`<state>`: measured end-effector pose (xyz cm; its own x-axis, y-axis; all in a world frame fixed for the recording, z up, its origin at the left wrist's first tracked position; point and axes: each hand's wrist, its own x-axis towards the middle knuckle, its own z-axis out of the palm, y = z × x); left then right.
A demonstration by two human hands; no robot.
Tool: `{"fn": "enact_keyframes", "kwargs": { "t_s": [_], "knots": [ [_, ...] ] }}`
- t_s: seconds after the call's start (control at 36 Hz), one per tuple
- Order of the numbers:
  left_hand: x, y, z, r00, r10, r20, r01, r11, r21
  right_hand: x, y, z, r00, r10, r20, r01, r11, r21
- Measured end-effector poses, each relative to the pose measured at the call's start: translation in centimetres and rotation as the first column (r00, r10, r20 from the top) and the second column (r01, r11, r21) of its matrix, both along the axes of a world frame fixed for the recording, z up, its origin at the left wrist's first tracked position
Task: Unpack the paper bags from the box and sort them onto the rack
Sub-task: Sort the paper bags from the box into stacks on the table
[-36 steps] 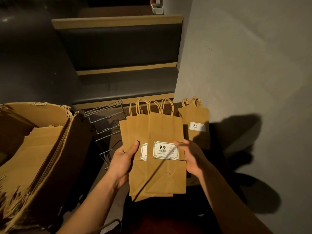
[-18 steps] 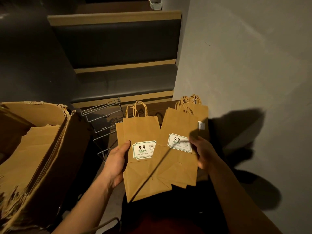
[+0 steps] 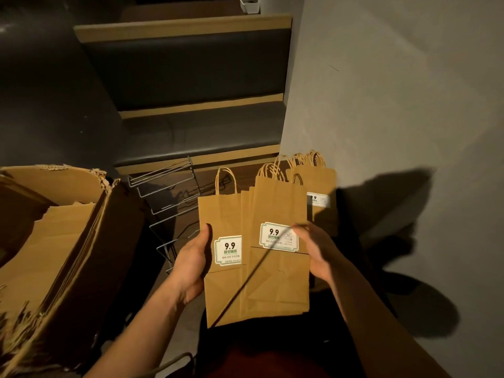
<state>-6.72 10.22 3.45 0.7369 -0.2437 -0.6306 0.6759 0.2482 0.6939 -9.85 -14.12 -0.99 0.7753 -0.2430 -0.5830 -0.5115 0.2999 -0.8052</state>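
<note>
You are looking at a dark padded bench (image 3: pixel 196 132) with tan wooden trim running along the seat and backrest, butting against a grey wall (image 3: pixel 395 91) on the right; a small white container (image 3: pixel 249 5) is sitting on the ledge above the backrest

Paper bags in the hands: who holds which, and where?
The left hand grips one paper bag by its left edge. The right hand holds a small stack of bags by its right edge.
</note>
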Motion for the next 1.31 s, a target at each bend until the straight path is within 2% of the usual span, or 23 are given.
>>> {"fn": "enact_keyframes", "kwargs": {
  "t_s": [0.11, 0.22, 0.31, 0.42, 0.47, 0.64, 0.78, 0.83, 0.92, 0.97, 1.03, 1.14, 1.31],
  "knots": [
    [-0.4, -0.9, 0.1, 0.990, -0.128, 0.063, 0.129, 0.992, -0.006, 0.1, 1.4, 0.2, 0.997, 0.041, 0.065, -0.038, 0.998, -0.046],
    [-1.1, -2.7, -0.3, 0.939, -0.264, 0.220, 0.246, 0.963, 0.106, -0.1, 3.9, 0.1, 0.985, 0.137, 0.101, -0.126, 0.985, -0.114],
    [-0.7, -3.1, -0.5, 0.911, -0.300, 0.281, 0.250, 0.947, 0.202, -0.3, 3.5, 0.4, 0.963, 0.195, 0.188, -0.153, 0.965, -0.213],
    [0.5, -2.6, -2.1, 0.893, -0.299, 0.336, 0.196, 0.931, 0.308, -0.6, 3.2, 0.7, 0.952, 0.214, 0.218, -0.128, 0.927, -0.351],
    [0.6, -2.8, -3.1, 0.896, -0.304, 0.324, 0.182, 0.917, 0.355, -1.1, 3.2, -0.4, 0.958, 0.217, 0.186, -0.125, 0.903, -0.411],
    [0.3, -3.4, -6.3, 0.913, -0.336, 0.232, 0.214, 0.879, 0.427, -2.0, 3.2, -3.7, 0.958, 0.282, 0.048, -0.247, 0.899, -0.362],
    [0.0, -3.8, -8.1, 0.926, -0.344, 0.157, 0.254, 0.874, 0.415, -2.9, 3.3, -4.6, 0.968, 0.247, -0.052, -0.248, 0.900, -0.359],
    [-0.2, -3.9, -8.2, 0.913, -0.365, 0.181, 0.252, 0.855, 0.454, -3.4, 3.5, -5.0, 0.969, 0.231, -0.089, -0.247, 0.874, -0.418],
    [-0.4, -3.8, -8.2, 0.884, -0.420, 0.205, 0.272, 0.819, 0.506, -4.0, 3.5, -5.0, 0.944, 0.274, -0.185, -0.330, 0.814, -0.477],
    [-0.5, -3.7, -8.4, 0.885, -0.436, 0.164, 0.301, 0.804, 0.513, -4.2, 3.5, -5.4, 0.916, 0.313, -0.252, -0.394, 0.819, -0.416],
    [-0.3, -3.5, -8.6, 0.896, -0.429, 0.116, 0.320, 0.804, 0.501, -4.3, 3.5, -5.7, 0.929, 0.297, -0.222, -0.363, 0.852, -0.377],
    [0.3, -3.8, -8.7, 0.887, -0.450, 0.106, 0.336, 0.785, 0.521, -3.7, 3.5, -5.8, 0.984, 0.160, -0.078, -0.178, 0.888, -0.424],
    [-0.2, -4.7, -8.8, 0.863, -0.482, 0.152, 0.363, 0.801, 0.476, -2.7, 2.4, -6.9, 0.978, 0.165, -0.126, -0.197, 0.932, -0.305]
  ]
}}
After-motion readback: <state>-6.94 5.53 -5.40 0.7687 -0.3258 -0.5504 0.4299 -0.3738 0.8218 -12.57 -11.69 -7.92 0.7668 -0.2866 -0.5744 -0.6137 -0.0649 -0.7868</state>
